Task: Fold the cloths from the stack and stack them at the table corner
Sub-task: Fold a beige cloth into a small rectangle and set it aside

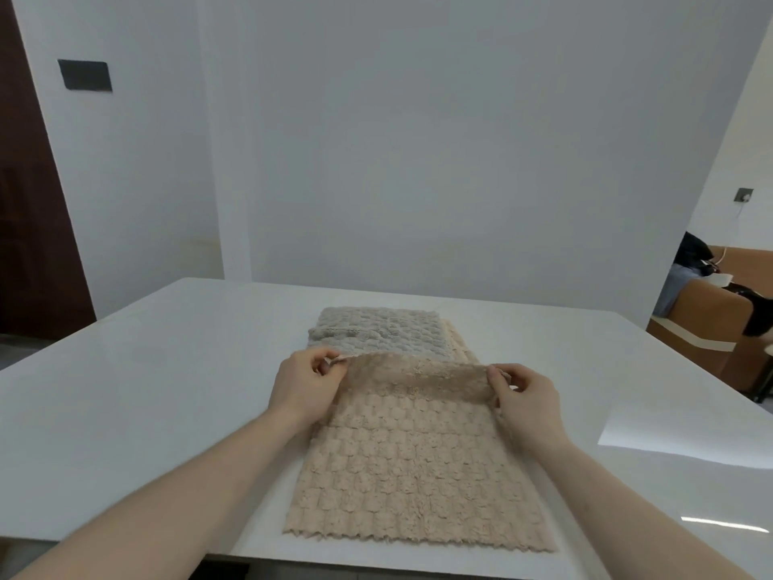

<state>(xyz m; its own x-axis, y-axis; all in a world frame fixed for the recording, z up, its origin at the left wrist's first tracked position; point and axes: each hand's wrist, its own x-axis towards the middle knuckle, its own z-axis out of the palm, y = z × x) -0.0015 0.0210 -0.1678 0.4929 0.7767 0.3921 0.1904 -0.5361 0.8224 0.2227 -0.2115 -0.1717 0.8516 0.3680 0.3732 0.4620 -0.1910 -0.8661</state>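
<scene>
A beige, bumpy-textured cloth (412,466) lies spread on the white table (146,391), its near edge at the table's front. My left hand (303,387) pinches its far left corner and my right hand (529,397) pinches its far right corner. Both corners are lifted, so the far edge curls up toward me. Just behind it sits the stack of cloths (376,332), with a grey cloth on top and a beige one showing at its right side.
A white wall stands behind the table's far edge. Brown furniture (707,328) with dark items on it sits off the table's right side. A dark door (29,228) is at the far left.
</scene>
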